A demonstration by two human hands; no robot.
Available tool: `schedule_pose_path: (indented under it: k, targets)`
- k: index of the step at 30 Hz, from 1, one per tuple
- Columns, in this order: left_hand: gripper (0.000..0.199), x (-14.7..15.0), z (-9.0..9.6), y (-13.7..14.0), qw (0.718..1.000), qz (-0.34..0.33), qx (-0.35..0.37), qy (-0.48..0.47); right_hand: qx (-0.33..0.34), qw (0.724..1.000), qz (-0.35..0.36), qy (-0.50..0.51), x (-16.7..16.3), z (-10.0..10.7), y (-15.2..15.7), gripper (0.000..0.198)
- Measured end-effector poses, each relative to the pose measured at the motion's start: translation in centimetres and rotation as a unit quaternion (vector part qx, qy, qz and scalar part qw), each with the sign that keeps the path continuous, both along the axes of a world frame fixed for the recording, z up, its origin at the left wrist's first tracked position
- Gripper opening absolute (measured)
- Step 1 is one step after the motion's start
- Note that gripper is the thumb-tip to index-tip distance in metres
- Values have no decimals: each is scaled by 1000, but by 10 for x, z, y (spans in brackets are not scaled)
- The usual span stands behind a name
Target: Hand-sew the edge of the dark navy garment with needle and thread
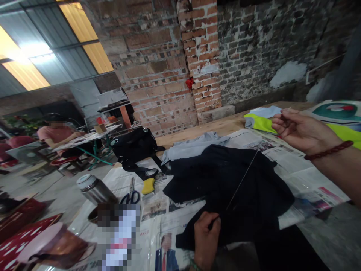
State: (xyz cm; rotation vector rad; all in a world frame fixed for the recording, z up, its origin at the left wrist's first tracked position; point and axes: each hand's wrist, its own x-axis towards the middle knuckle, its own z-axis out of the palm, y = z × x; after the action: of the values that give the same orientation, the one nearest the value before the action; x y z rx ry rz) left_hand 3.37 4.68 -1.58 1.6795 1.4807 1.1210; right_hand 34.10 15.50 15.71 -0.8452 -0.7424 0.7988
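A dark navy garment (225, 177) lies crumpled over newspaper on the table. My left hand (207, 233) is closed at its lower edge, pinching a fold of the dark cloth between thumb and fingers. Raised above the table at the right, my right hand (296, 130) has its fingers pinched together on a thin needle (290, 108), whose tip barely shows. A pale thread (243, 180) rises taut and slanting from the cloth toward the right hand; its upper end is too fine to follow.
Scissors (131, 195), a yellow-ended strap (148, 186), a steel flask (96, 189) and a black bag (135, 146) lie to the left. Grey cloth (194, 145) sits behind the garment. An iron (335, 111) and neon-yellow cloth (259, 122) are at the right. A seated person (60, 135) is farther back.
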Motion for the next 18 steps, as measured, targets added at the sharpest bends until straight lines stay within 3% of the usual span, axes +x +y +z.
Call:
schedule_pose_path:
  k: [4,7,11,13,15,16,18]
  targets:
    - [15,0,0,0,1000,-2,0,2,28,998,38,-33,-4,-10,4,16]
    - [14,0,0,0,1000,1,0,2,23,990,79,-117,-26,-30,-1,11]
    - [14,-1,1,0,1000,2,1,5,4,935,194,-295,-75,-74,-18,11]
    - [14,0,1,0,1000,0,-1,7,71,778,258,-568,-98,-95,-27,21]
    - [14,0,1,-1,1000,-3,-5,7,87,644,261,-714,-115,-111,-34,28]
    - [14,1,1,-1,1000,-4,-5,7,88,610,259,-743,-121,-117,-36,29]
    - [13,1,0,-1,1000,-7,-3,7,89,588,263,-760,-129,-125,-39,28]
